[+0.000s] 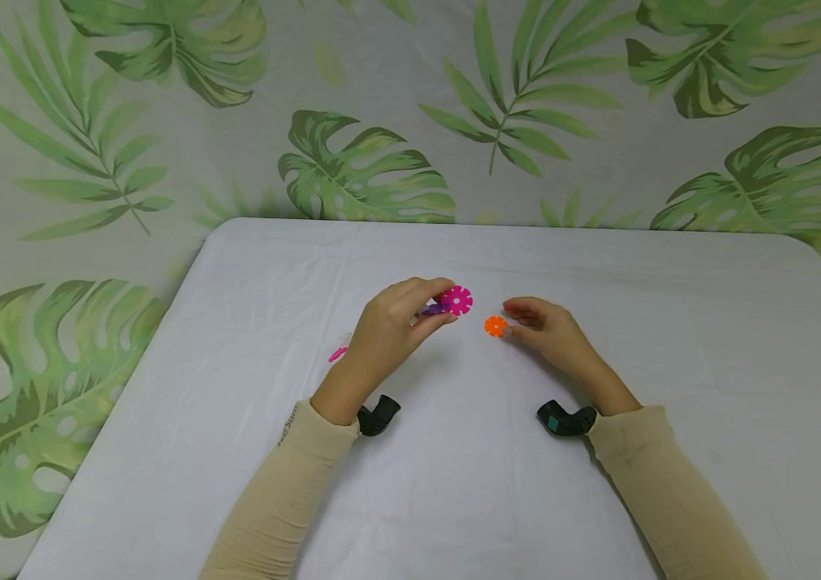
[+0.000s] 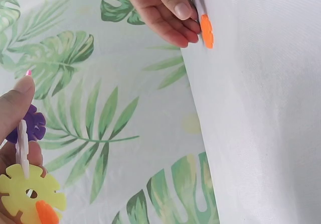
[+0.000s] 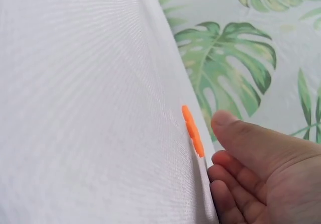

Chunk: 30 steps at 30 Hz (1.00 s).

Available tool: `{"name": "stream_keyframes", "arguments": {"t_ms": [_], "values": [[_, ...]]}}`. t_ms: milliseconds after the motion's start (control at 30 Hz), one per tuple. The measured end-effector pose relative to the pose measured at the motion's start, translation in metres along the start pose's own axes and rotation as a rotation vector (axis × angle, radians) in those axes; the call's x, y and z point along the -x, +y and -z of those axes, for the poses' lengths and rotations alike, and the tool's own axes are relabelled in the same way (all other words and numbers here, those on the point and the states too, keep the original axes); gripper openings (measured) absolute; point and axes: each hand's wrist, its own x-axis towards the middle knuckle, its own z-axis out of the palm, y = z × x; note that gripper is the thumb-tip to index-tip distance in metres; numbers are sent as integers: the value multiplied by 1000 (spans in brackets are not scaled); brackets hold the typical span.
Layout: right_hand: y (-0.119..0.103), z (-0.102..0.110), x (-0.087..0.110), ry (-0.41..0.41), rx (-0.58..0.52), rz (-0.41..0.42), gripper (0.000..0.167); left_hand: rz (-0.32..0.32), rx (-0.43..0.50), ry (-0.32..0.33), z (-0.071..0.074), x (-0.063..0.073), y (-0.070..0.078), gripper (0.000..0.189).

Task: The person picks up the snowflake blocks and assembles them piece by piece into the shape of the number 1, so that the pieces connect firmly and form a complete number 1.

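My left hand (image 1: 397, 318) pinches joined, notched plastic discs between thumb and fingers. A pink disc (image 1: 459, 300) and a purple disc (image 1: 433, 309) show at its fingertips in the head view. From the left wrist, a white disc (image 2: 22, 146), a yellow disc (image 2: 32, 191) and an orange piece (image 2: 46, 213) appear joined below the purple one; the hand hides part of them. My right hand (image 1: 551, 332) has loosely bent fingers and holds nothing. Just beside its thumb lies a separate orange disc (image 3: 192, 131), flat on the table, with a small gap in the right wrist view.
A white cloth covers the table (image 1: 707, 346). A small pink piece (image 1: 337, 354) shows left of the left wrist, partly hidden; I cannot tell whether it lies on the cloth. Black devices (image 1: 379, 416) sit at both wrists. Behind the table hangs a leaf-patterned cloth (image 1: 374, 72).
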Motion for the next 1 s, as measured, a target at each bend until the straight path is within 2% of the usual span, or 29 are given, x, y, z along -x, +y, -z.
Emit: {"name": "stream_keyframes", "arguments": {"t_ms": [233, 467, 600, 833, 1000], "values": [[1, -3, -2, -9, 88, 21, 42, 0, 5, -1, 0, 0, 0, 35], [-2, -6, -2, -27, 171, 39, 32, 5, 2, -9, 1, 0, 0, 35], [-1, -7, -2, -11, 156, 26, 29, 5, 1, -8, 1, 0, 0, 35], [-2, -6, 1, 44, 65, 27, 20, 0, -3, -7, -1, 0, -1, 33], [-15, 0, 4, 78, -19, 27, 16, -4, -7, -5, -1, 0, -1, 34]]}}
